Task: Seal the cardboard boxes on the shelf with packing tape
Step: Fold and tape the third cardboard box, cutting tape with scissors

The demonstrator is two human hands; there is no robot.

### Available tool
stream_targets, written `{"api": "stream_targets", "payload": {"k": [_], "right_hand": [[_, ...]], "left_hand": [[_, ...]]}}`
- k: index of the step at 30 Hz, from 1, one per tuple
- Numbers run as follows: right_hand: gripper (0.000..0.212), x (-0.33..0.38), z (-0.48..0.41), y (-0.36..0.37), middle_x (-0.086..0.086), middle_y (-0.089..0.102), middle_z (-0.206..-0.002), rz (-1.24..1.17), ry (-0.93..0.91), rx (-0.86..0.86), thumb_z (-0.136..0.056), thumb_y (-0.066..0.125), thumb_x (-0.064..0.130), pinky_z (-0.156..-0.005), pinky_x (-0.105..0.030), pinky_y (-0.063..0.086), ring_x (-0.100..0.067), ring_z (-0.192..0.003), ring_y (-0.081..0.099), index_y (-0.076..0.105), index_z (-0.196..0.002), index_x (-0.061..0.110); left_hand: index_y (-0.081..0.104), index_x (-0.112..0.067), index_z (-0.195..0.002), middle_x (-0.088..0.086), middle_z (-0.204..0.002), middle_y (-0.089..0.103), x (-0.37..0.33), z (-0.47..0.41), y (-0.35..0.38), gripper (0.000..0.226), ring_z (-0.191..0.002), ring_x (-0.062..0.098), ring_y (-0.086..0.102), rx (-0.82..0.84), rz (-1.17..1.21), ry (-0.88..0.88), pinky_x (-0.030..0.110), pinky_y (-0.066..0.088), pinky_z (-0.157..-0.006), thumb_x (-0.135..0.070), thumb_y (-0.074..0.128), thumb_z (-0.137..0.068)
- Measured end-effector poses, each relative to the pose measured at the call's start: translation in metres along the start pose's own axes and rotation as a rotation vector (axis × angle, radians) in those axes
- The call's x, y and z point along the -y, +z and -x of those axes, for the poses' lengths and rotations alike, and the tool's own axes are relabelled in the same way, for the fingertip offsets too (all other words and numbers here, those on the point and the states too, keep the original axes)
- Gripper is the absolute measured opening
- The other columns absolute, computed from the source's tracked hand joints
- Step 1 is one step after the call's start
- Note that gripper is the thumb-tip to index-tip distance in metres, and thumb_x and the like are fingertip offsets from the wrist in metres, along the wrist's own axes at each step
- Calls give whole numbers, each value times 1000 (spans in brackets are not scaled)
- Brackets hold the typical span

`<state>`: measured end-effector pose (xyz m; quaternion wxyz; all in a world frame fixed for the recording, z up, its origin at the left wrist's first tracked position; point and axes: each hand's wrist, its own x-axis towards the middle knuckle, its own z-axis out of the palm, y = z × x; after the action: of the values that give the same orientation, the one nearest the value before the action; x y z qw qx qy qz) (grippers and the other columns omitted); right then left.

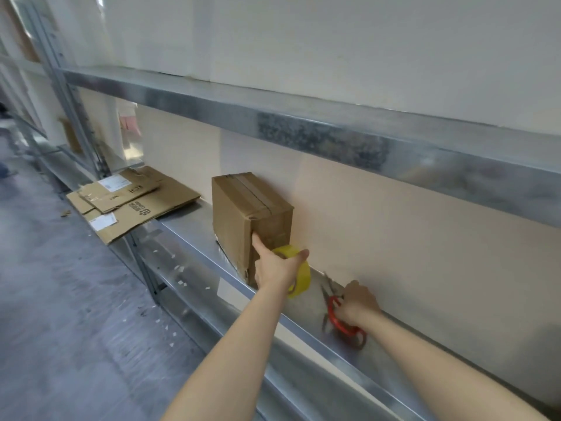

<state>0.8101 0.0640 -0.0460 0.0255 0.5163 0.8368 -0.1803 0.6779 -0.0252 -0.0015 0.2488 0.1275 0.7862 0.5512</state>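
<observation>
both hands reach onto the grey metal shelf (188, 235): left hand (274, 268) grips a yellow roll of packing tape (303, 278), forefinger pressing the closed brown cardboard box (239, 214) at its 11 o'clock; right hand (356, 302), at 4 o'clock, curls over red-handled scissors (333, 312). lifting that finger early could let tape wrinkle; box contents are hidden.
</observation>
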Motion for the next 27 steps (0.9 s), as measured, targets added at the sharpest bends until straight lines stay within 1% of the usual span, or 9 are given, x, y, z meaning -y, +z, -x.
{"api": "stream_targets", "payload": {"k": [3, 6, 9, 11, 14, 17, 19, 22, 27], "right_hand": [[42, -2, 0, -30, -16, 49, -125, -106, -19, -86, -91, 58, 32, -87, -29, 44, -30, -116, 53, 49, -119, 3], [47, -3, 3, -63, -15, 47, -121, -243, -35, -202, -83, 71, 27, -78, -28, 44, -28, -99, 55, 48, -116, 2], [57, 6, 15, -97, -9, 52, -109, -227, -142, -257, -76, 76, 42, -69, -28, 38, -20, -88, 49, 45, -109, 7], [61, 20, 29, -114, -1, 51, -99, -195, -184, -205, -75, 73, 52, -64, -29, 40, -19, -89, 53, 41, -108, 12], [62, 41, 39, -123, -1, 52, -103, -59, -217, -129, -76, 64, 57, -63, -29, 39, -22, -94, 56, 39, -111, 13], [68, 58, 41, -123, -8, 53, -113, 66, -212, -54, -76, 57, 58, -72, -30, 41, -27, -105, 54, 39, -120, 9], [72, 69, 39, -121, -10, 52, -115, 77, -183, -3, -74, 56, 56, -76, -31, 41, -30, -109, 53, 37, -123, 7], [77, 88, 35, -117, -10, 53, -113, 62, -172, 47, -71, 60, 57, -75, -30, 40, -30, -110, 54, 38, -123, 6], [64, 113, 31, -116, -9, 56, -105, 84, -175, 64, -71, 60, 50, -71, -28, 41, -29, -106, 58, 44, -115, 6]], "left_hand": [[2, -36, -150, 13, -136, 49, 2, 3, -4, 115, -125, 38, 46, -19, -31, 35, 45, 37, -105, -46, 82, -67], [21, -34, -140, 12, -131, 44, 3, 4, -11, 91, -117, 38, 49, -54, -60, 60, 46, 41, -102, -45, 80, -71], [36, -34, -125, 5, -118, 40, 6, 5, -13, 64, -111, 38, 51, -53, -128, 82, 47, 43, -99, -46, 75, -76], [40, -35, -121, 1, -116, 40, 8, 4, -12, 56, -109, 35, 51, -60, -126, 111, 48, 43, -99, -47, 73, -77], [40, -33, -122, -1, -124, 45, 8, 2, -9, 60, -111, 28, 51, -75, -101, 152, 46, 45, -98, -46, 76, -76], [42, -30, -124, -5, -127, 49, 10, 1, -6, 67, -113, 22, 52, -77, -89, 179, 45, 45, -99, -48, 79, -72], [44, -28, -124, -6, -127, 51, 14, 1, -4, 67, -113, 20, 52, -74, -67, 180, 44, 46, -98, -46, 80, -71], [45, -27, -124, -6, -125, 54, 18, 0, -2, 64, -112, 19, 54, -74, -44, 186, 42, 47, -96, -42, 79, -73], [44, -26, -128, -6, -124, 56, 20, -4, -4, 63, -110, 20, 56, -45, -34, 213, 43, 47, -95, -34, 78, -75]]}}
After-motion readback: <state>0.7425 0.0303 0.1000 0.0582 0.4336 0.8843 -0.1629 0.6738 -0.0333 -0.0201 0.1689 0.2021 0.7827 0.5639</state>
